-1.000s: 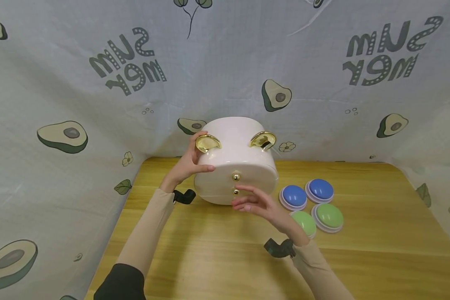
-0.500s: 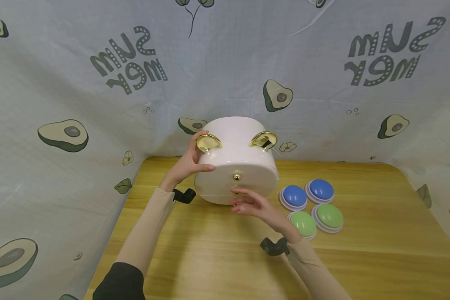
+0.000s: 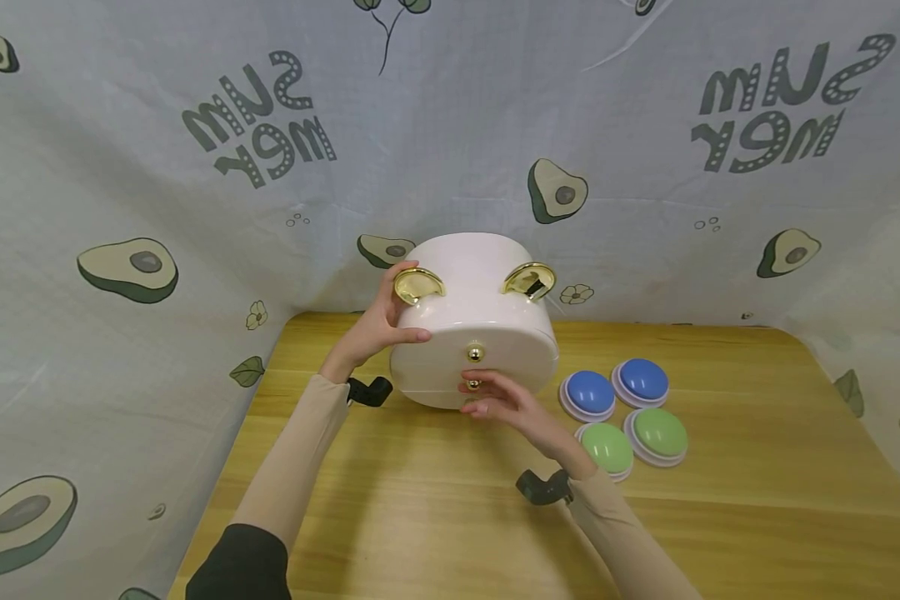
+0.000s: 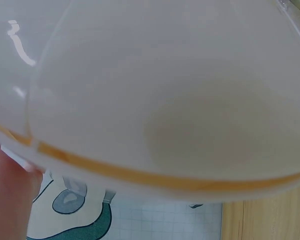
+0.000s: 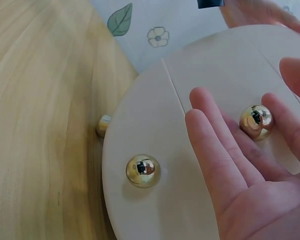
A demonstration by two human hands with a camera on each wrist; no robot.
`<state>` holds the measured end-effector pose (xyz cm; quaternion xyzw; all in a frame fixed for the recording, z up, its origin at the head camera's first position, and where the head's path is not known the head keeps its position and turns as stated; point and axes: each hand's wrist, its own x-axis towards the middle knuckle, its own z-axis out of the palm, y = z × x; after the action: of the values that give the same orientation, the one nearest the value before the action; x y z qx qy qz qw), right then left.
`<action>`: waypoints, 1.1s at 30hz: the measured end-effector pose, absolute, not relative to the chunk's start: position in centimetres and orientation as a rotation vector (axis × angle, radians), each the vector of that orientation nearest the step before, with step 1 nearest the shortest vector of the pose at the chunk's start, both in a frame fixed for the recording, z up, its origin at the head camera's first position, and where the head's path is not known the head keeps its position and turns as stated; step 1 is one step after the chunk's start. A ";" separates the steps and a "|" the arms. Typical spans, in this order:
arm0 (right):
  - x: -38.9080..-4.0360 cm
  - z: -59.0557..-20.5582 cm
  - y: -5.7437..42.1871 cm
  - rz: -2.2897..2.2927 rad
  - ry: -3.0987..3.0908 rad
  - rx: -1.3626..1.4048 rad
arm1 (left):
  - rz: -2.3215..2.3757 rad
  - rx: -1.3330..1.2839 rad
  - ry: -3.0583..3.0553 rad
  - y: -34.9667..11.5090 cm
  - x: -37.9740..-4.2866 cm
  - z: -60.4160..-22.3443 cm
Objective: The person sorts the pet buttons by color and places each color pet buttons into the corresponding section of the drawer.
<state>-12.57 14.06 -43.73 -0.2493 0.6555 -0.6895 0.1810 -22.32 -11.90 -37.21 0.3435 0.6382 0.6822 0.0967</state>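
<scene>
A white rounded box with gold ears stands near the back of the table. Small round gold knobs run down its front; seams between them show in the right wrist view. My left hand grips the box's upper left side, thumb on the front edge, other fingers behind the ear. At the front, my right hand has its fingers spread about a gold knob, fairly straight, not clearly pinching it. Another gold knob sits lower down. The box wall fills most of the left wrist view.
Two blue domed buttons and two green domed buttons with white bases lie right of the box, beside my right forearm. A patterned cloth hangs close behind the box. The wooden table extends in front.
My right hand shifts slightly left, and its fingers spread apart around the lower knob, which shows between them again. The left hand and the box stay where they were.
</scene>
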 end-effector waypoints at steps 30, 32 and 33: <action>-11.3 -43.4 14.4 -1.957 1.818 -0.689 | 1.965 1.001 1.981 -11.9 -22.3 -37.0; -11.1 -43.4 14.4 -1.958 1.821 -0.691 | 1.967 1.001 1.980 -11.9 -22.3 -37.0; -11.0 -43.4 14.3 -1.961 1.821 -0.696 | 1.968 1.001 1.978 -11.9 -22.3 -37.0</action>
<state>-11.01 14.34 -43.38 -0.2473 0.6470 -0.6966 0.1873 -22.35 -11.95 -36.97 0.3364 0.6645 0.6614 0.0885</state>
